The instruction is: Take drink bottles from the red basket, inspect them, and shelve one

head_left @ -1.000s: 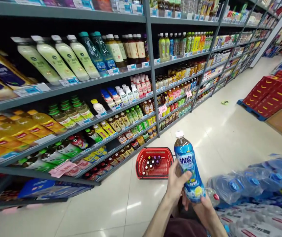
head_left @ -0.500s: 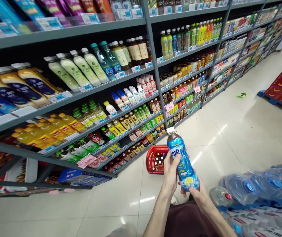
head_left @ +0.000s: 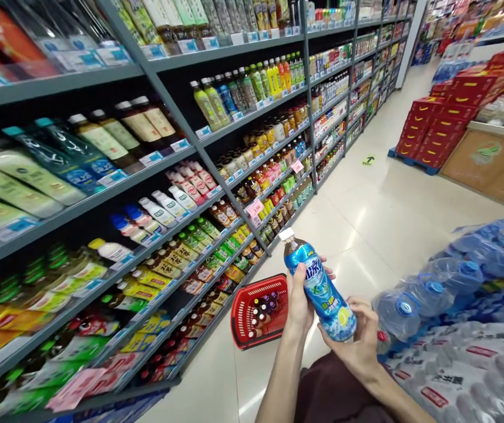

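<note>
The blue-labelled drink bottle (head_left: 320,289) is off the shelf, tilted, gripped by both hands: left hand (head_left: 299,296) wraps its middle, right hand (head_left: 358,341) cups its base. Just beyond the left hand, the red basket (head_left: 258,310) already holds small bottles; this one isn't in yet.

1. The left hand (head_left: 299,296) is raised in front of the body, fingers curled around what it grips, thumb side toward the camera, fingertips showing past the far edge.
2. The left forearm runs bare from the bottom of the head view up to the wrist, nearly straight.
3. The right hand (head_left: 358,341) sits lower and to the right, palm up, fingers cupped from beneath.
4. The right forearm comes in from the lower right, bare, wrist bent inward.
</note>
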`<state>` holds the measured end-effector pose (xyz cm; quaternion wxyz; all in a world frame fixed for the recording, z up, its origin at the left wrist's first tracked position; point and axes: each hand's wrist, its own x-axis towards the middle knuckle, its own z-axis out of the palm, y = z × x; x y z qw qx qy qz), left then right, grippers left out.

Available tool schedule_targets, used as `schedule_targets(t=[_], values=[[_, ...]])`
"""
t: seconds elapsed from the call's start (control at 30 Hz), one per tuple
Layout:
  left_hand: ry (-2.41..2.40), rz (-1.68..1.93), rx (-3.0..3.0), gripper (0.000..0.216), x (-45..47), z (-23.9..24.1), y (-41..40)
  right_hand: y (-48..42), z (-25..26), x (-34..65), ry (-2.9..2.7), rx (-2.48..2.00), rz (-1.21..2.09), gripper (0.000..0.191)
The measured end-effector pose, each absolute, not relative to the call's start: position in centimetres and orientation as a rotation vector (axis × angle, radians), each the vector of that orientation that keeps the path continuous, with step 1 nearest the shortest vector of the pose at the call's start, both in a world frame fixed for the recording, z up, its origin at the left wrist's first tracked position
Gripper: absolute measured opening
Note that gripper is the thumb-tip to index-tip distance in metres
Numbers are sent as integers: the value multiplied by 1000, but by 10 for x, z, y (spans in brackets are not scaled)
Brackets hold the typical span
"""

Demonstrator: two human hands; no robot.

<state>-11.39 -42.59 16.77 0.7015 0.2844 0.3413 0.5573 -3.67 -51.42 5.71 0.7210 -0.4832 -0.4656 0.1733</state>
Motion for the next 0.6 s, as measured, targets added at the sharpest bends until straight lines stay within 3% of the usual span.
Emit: schedule_targets(t=[0.17,0.27,0.37,0.6], values=[[621,1130,619,78,-85,172,-406,-492,59,-5,-1111,-960,154,75],[596,1067,607,86,-76,173,-398,-483,63,6,-1110,-910,83,65],[670,1120,633,83,-67,175,-392,-475,64,14,-1102,-903,88,59],[751,1179,775,69,-46,162,-385,-475,43,34,-997,-968,195,76]])
